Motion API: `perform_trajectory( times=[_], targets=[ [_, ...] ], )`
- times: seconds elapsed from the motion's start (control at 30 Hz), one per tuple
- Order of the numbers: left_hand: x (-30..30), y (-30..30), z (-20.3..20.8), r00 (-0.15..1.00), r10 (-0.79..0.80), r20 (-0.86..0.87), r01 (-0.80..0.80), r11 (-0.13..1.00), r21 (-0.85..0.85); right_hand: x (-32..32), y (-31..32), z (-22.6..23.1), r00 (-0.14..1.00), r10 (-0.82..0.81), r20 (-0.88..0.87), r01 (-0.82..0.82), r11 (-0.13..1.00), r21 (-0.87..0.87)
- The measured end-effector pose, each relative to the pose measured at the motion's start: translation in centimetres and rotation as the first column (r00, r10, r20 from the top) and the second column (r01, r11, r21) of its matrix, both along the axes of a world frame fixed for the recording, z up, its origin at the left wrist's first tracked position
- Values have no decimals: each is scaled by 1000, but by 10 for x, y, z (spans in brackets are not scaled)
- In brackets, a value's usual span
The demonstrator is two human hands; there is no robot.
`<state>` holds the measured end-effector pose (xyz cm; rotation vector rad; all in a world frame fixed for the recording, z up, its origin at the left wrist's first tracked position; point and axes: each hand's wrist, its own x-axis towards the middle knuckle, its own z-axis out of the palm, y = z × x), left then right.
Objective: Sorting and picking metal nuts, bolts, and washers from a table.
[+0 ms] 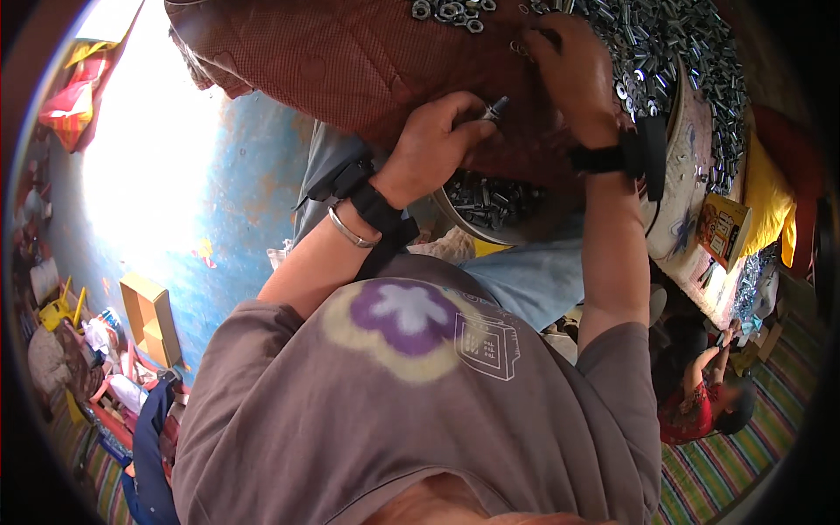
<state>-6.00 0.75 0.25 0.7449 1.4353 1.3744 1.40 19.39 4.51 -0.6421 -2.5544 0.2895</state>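
Observation:
My left hand point(429, 147) is closed, pinching a small metal bolt point(499, 107) between thumb and forefinger, above a reddish-brown checked cloth point(350, 61). My right hand point(577, 79) reaches down to the cloth at the upper right, its thumb and fingertips drawn together beside a few thin metal rings point(519, 48). Whatever those fingertips hold is too small to make out. Several larger nuts point(451, 12) lie on the cloth at the top edge. A big heap of metal bolts point(661, 44) spreads to the right of my right hand.
Below my hands, a round container point(444, 208) holds more dark metal pieces. A small yellow-brown box point(723, 229) and yellow cloth point(770, 214) are at the right. Another person in red point(700, 407) sits at the lower right. An open cardboard box point(149, 319) stands on the left.

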Motion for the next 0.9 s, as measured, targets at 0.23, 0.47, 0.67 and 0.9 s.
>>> perform_trajectory(
  times=[0.23, 0.47, 0.67, 0.9],
  targets=[
    [4, 0, -3, 996, 51, 71, -59, 993, 104, 44, -54, 20, 989, -76, -123, -53, 602, -797],
    [16, -5, 9, 1000, 12, 11, -13, 996, 85, 63, -82, 22, 979, -125, -159, -64, 556, -829],
    [26, -10, 14, 988, 78, -136, -58, 987, 148, 73, -97, 20, 973, -180, -145, 4, 642, -767],
    [32, -16, 14, 975, 60, -214, -15, 978, 207, 81, -107, 35, 962, -155, -225, -99, 570, -816]
  ],
)
